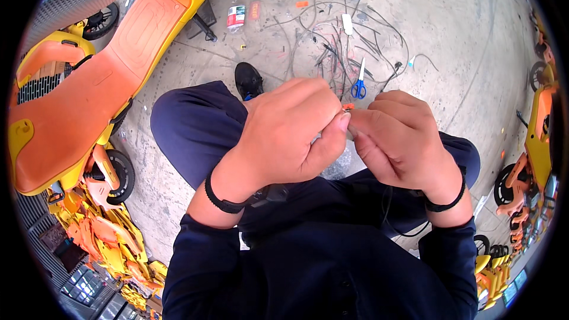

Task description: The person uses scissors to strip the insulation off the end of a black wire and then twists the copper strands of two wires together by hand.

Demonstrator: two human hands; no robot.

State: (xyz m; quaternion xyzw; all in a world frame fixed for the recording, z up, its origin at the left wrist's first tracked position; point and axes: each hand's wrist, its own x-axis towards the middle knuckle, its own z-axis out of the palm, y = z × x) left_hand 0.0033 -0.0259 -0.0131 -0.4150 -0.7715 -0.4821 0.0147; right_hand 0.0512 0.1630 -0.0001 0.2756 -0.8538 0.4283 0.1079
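My left hand point(293, 127) and my right hand point(398, 136) meet above my lap, fingertips almost touching. Both are closed in a pinch on a small orange piece point(348, 106), mostly covered by the fingers, so its kind cannot be made out. Just beyond the hands, blue-handled scissors point(359, 88) lie on the floor, blades pointing away. Past them spreads a tangle of dark cut wires point(341, 47), with a white oblong piece point(347, 24) among them. Below my fingertips a clear plastic bag or wrap point(339, 167) shows between my legs.
A yellow and orange scooter body point(142, 29) stands close on the left. Beyond my left knee lies a clear bottle with a red and white label point(236, 16). Yellow and orange parts point(112, 237) are heaped at lower left. More scooters point(536, 124) line the right side.
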